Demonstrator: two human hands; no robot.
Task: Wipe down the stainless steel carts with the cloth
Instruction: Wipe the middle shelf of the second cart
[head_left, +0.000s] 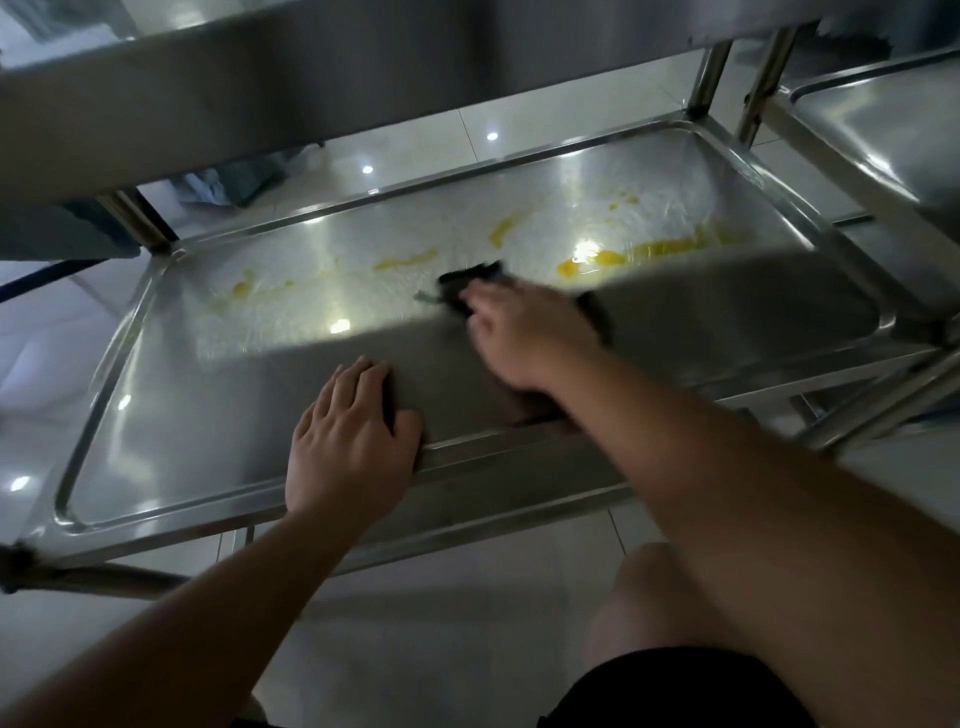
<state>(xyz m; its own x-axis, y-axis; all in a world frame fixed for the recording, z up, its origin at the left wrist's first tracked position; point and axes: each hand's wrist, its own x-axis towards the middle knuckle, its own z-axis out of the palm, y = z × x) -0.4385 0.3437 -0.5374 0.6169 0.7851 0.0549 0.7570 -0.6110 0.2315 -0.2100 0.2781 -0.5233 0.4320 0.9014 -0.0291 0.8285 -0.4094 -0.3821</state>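
The lower shelf (171, 415) of a stainless steel cart fills the middle of the head view. Yellow smears (623, 254) streak its far half. My right hand (524, 338) presses a dark cloth (470, 280) onto the shelf just short of the smears; the hand is motion-blurred and covers most of the cloth. Whether its fingers curl round the cloth is unclear. My left hand (348, 441) lies flat with straight fingers on the shelf's near rim (498, 441).
The cart's upper shelf (311, 88) overhangs the far side, with upright posts (711, 78) at the back right. A second steel cart (883, 135) stands close on the right. My knee (654, 603) is below the shelf on the tiled floor side.
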